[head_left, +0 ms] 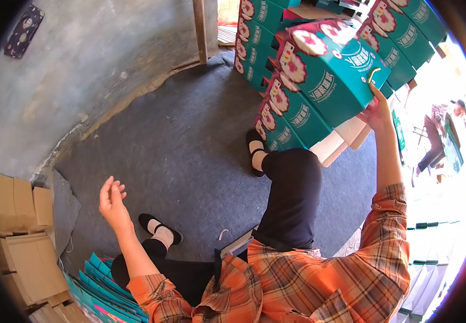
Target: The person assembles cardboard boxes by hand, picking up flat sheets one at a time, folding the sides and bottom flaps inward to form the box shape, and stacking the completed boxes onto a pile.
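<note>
A teal printed carton (pixel 343 81), with white lettering and red-and-white flower pictures, sits at the upper right, at the near stack of matching cartons (pixel 292 121); whether its full weight rests there cannot be told. The person's right hand (pixel 377 110) grasps its near corner, 1 finger laid along the teal face beside a yellow loop (pixel 373 74). The left hand (pixel 113 202) is well apart from it, over the floor — fingers loosely curled, nothing held.

Pale cardboard flaps (pixel 346 137) jut from below the held carton, and more teal cartons (pixel 405 37) are piled behind it. The person sits with legs apart, 2 black shoes (pixel 160 229) planted on a dark grey floor covering (pixel 190 140). That covering is scattered with small pale scraps (pixel 223 234), and it ends in a ragged edge along the wall.

The wall (pixel 120 59) is bare, stained grey plaster; a dark patterned item (pixel 24 31) shows high on it, and a wooden post (pixel 199 32) stands at its end. At the left lie stacked brown cardboard pieces (pixel 28 258), with a row of teal folded card (pixel 101 285) beside the person. On the right — in strong glare — another person (pixel 440 132) sits with a teal panel (pixel 452 145), and pale stacked pieces (pixel 424 280) line the lower edge.
</note>
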### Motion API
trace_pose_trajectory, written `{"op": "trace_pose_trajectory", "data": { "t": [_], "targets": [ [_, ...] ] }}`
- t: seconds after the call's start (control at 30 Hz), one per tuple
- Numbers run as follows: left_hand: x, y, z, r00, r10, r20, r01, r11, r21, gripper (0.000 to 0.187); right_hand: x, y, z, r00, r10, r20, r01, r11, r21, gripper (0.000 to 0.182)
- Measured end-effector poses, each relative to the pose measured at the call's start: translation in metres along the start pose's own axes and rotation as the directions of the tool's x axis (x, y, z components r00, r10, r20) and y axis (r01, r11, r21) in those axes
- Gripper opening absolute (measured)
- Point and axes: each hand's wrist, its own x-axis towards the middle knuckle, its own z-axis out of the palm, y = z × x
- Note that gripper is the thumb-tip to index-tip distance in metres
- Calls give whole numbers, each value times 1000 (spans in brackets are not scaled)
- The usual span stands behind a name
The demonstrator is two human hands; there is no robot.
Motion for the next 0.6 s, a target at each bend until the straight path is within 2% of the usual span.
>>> {"op": "trace_pose_trajectory", "data": {
  "t": [0.07,0.17,0.27,0.37,0.43,0.5,0.57,0.6],
  "targets": [
    [-2,4,3,1000,-9,6,9,999,35,25,15,9,-1,996,84,-42,-82,996,41,58],
    [-4,3,4,1000,-7,14,6,998,57,24,20,17,3,990,91,-104,-82,992,92,63],
    [-5,4,1,999,20,47,-24,995,95,24,28,20,-2,989,103,-104,-86,984,156,67],
    [-6,2,1,998,29,63,-35,995,92,24,11,16,-1,999,36,-36,-32,994,108,68],
    [-5,-1,-1,993,62,101,-74,991,111,23,23,19,-11,998,57,-12,-56,993,106,72],
    [-7,3,3,994,59,90,-68,992,106,22,31,23,-11,986,91,-137,-67,983,171,82],
    [-8,4,5,991,93,100,-102,991,88,20,67,38,-59,972,-30,232,-9,986,165,77],
    [-8,8,4,992,89,95,-102,985,139,18,89,41,-80,969,51,241,-92,983,160,72]
  ]
}}
